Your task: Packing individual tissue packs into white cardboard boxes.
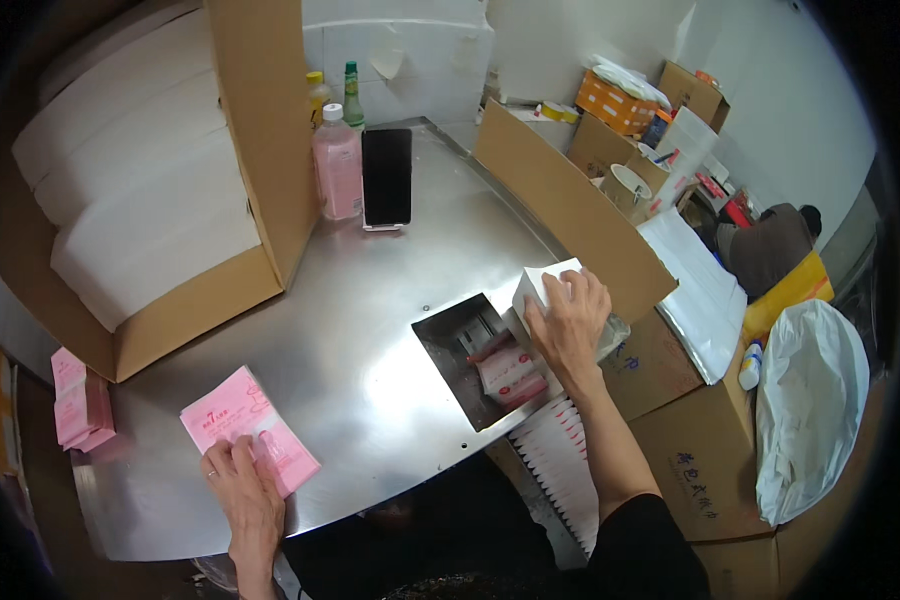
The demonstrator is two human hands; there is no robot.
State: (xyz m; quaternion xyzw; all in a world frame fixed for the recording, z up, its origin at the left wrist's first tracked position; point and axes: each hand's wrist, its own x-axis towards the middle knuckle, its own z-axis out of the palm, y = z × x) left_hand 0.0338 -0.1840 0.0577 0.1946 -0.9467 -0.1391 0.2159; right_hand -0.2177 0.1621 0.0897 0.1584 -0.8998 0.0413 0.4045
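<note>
My left hand [245, 500] lies over the lower edge of a pink printed packet [232, 405], fingers apart on its top face. The packet rests flat on the steel table at the left front; I cannot tell whether it is one packet or a thin stack. At the right edge of the table my right hand [570, 325] is closed round a white block of folded tissues [532, 290], fingers over its top. That block is beside a rectangular opening [440, 345] in the tabletop. Pink-and-white packets [510, 375] show down inside the opening.
A large cardboard box [190, 325] with white stacks stands at the left, pink packets [80, 410] below it. A phone [387, 180] on a stand and a pink bottle [339, 165] are at the back. Cardboard boxes [705, 455] and a white bag [810, 410] crowd the right.
</note>
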